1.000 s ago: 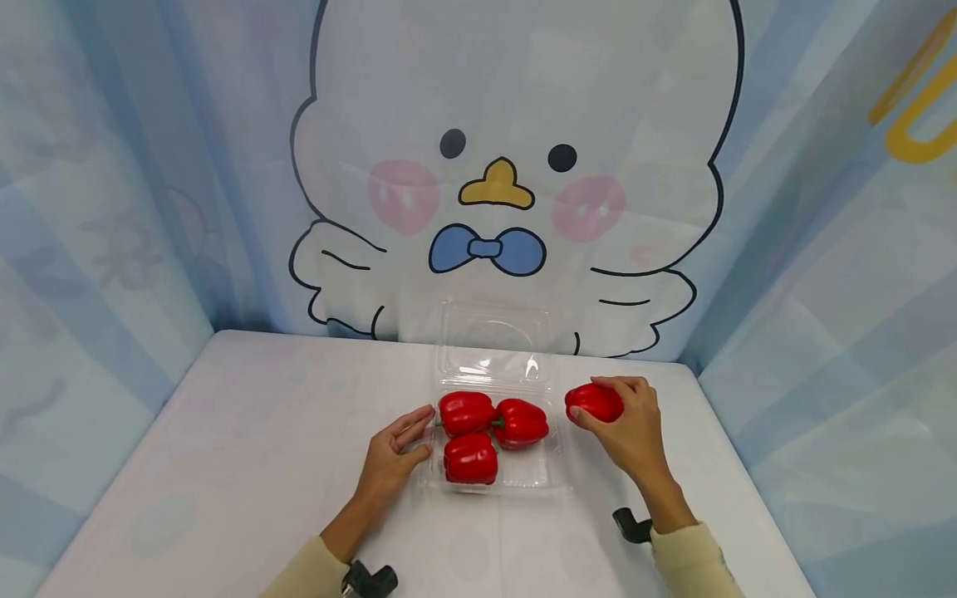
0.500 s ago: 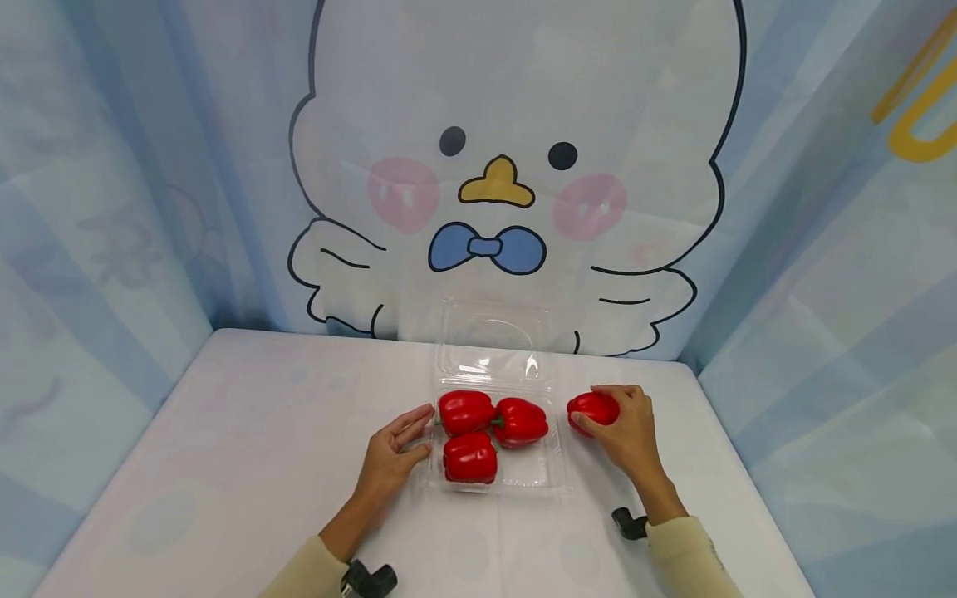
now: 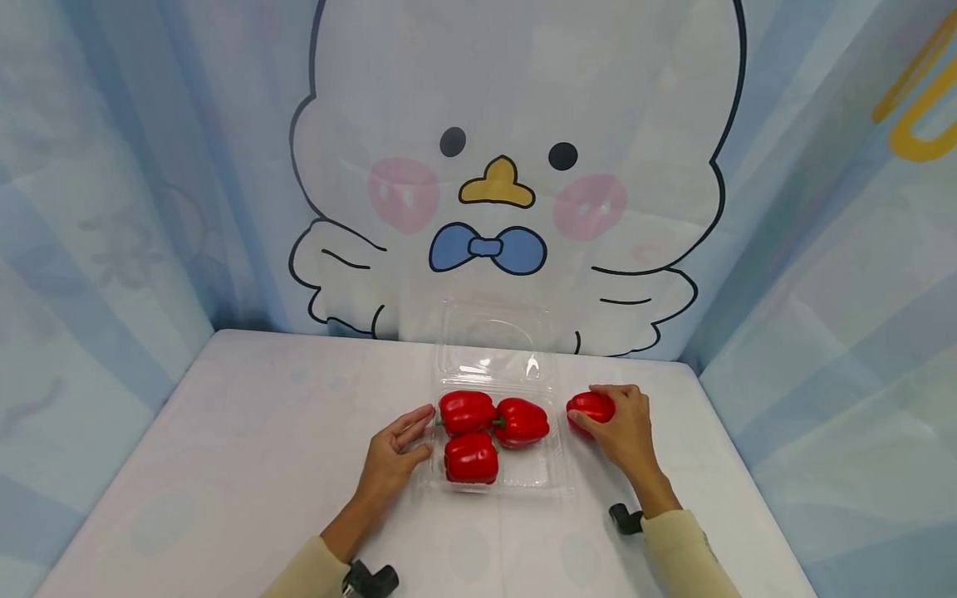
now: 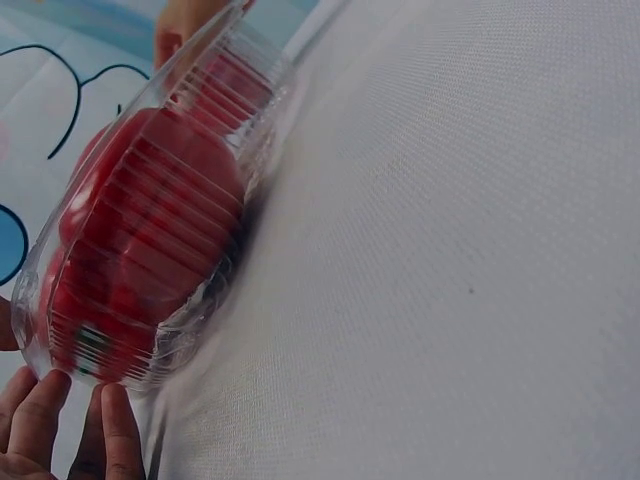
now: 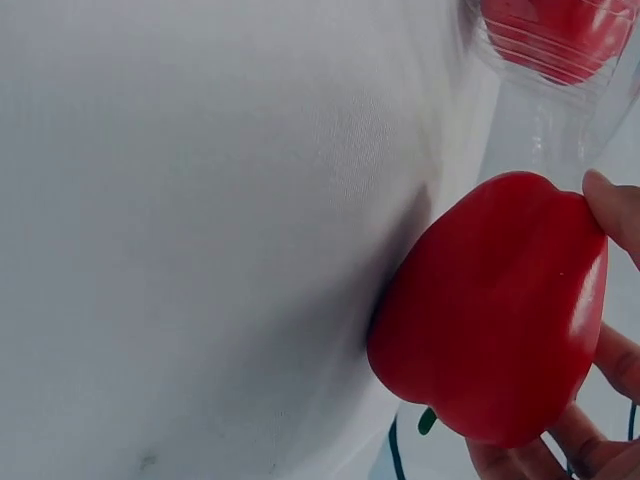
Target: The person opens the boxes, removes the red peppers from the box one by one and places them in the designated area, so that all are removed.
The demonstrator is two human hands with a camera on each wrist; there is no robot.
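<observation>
My right hand [image 3: 630, 430] grips a red bell pepper [image 3: 589, 410] just right of a clear plastic clamshell box [image 3: 529, 475]. In the right wrist view this pepper [image 5: 490, 310] shows its thumb-side end and a bit of green stem, with its shadow on the cloth beside it. Three more red bell peppers lie in the box: one at back left [image 3: 465, 412], one at right [image 3: 522, 422], one at front left [image 3: 471, 458]. My left hand [image 3: 390, 461] rests its extended fingertips against the box's left side; the left wrist view shows those fingers [image 4: 120, 430] at the ribbed wall.
The box's clear lid [image 3: 493, 336] stands raised at the back, close to the curtain printed with a cartoon bird [image 3: 516, 100]. A white cloth [image 3: 262, 432] covers the table. Curtains also hang at left and right. Dark camera mounts sit at both wrists.
My right hand has lowered the gripped pepper slightly, toward the table and a little nearer to me. The left hand and the box with its peppers have stayed in place.
</observation>
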